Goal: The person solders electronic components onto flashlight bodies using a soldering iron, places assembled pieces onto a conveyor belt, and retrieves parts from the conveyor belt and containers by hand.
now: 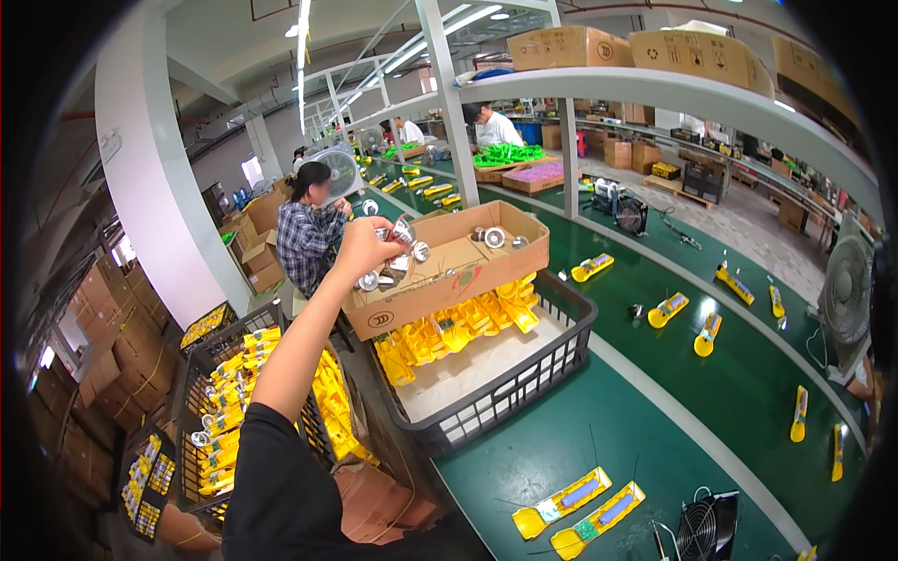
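My left hand [367, 247] is reaching over a shallow cardboard box [449, 280], fingers pinched on a silver lamp reflector [403, 231] with a thin red wire. More loose reflectors [494, 237] lie inside the box, some close under my fingers. The box rests on a black plastic crate [505, 397] holding a row of yellow casings [458, 332]. Two open yellow flashlight housings [599, 519], each with a blue battery and a green circuit board, lie side by side on the green table. My right hand is out of view.
At left, a black crate [192, 458] holds many yellow housings. A green conveyor [645, 341] carries spaced yellow housings past the table. A small black fan [708, 525] stands at the near table edge. A co-worker in a plaid shirt [304, 243] sits beyond the box.
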`<action>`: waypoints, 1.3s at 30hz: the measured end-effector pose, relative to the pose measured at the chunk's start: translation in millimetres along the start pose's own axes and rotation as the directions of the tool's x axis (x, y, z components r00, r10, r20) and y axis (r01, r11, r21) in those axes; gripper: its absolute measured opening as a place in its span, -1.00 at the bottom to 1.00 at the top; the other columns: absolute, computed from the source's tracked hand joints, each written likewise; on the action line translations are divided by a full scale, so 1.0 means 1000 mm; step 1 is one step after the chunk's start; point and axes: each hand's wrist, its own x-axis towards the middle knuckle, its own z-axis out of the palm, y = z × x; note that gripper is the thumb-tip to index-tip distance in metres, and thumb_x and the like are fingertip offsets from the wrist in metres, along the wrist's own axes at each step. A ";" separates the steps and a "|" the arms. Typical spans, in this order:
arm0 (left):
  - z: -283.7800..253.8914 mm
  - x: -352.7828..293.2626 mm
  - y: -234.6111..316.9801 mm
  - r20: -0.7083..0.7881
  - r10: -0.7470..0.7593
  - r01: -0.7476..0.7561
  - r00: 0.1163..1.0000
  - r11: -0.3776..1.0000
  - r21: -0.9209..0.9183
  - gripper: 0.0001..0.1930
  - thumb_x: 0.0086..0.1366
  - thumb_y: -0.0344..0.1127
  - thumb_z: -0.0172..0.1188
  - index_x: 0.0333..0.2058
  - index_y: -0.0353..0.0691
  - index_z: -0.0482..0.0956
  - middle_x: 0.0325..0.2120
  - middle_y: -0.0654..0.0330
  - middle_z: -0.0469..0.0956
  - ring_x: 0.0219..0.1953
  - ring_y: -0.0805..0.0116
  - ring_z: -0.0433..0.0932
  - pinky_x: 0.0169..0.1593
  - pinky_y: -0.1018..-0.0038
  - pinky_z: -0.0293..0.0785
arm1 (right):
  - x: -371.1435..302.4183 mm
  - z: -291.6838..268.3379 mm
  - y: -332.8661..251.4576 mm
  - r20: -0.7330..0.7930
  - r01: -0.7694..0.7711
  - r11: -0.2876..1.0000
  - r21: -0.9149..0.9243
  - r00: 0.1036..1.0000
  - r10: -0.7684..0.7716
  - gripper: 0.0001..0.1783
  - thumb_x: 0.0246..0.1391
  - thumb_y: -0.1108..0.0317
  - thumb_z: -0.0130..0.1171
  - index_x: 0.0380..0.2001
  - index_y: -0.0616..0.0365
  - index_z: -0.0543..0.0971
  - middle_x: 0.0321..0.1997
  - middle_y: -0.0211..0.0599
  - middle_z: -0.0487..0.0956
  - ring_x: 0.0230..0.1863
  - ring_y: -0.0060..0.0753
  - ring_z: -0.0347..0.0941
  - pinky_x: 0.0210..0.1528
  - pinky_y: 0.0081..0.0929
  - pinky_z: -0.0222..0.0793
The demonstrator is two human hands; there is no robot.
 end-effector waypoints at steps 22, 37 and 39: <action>0.186 -0.193 0.137 0.569 0.246 -0.028 0.785 0.931 -0.363 -0.71 -0.14 -0.40 0.22 -0.35 -0.27 0.48 -0.31 0.09 0.45 -0.30 0.17 0.46 -0.22 0.46 0.38 | 0.009 -0.013 0.027 0.224 0.516 0.730 -0.448 0.855 -0.467 -0.87 -0.09 0.39 -0.07 -0.48 0.23 0.28 -0.65 -0.32 0.25 -0.72 -0.60 0.12 -0.72 -0.70 0.01; 0.171 -0.228 0.115 0.310 0.272 -0.107 0.911 0.882 -0.459 -0.82 -0.04 -0.48 0.16 -0.37 -0.21 0.52 -0.43 0.21 0.44 -0.38 0.27 0.39 -0.29 0.48 0.34 | -0.001 0.021 0.016 0.102 0.279 0.872 -0.403 0.960 -0.260 -0.82 -0.03 0.34 -0.10 -0.55 0.23 0.26 -0.61 -0.40 0.21 -0.75 -0.65 0.09 -0.73 -0.76 0.00; 0.181 -0.225 0.118 0.360 0.344 -0.150 0.867 0.870 -0.469 -0.81 -0.06 -0.43 0.20 -0.38 -0.17 0.53 -0.47 0.26 0.42 -0.35 0.29 0.38 -0.30 0.48 0.35 | -0.004 0.024 0.015 0.082 0.204 0.932 -0.299 0.979 -0.188 -0.82 -0.02 0.34 -0.10 -0.54 0.23 0.27 -0.60 -0.41 0.21 -0.75 -0.65 0.09 -0.73 -0.76 0.01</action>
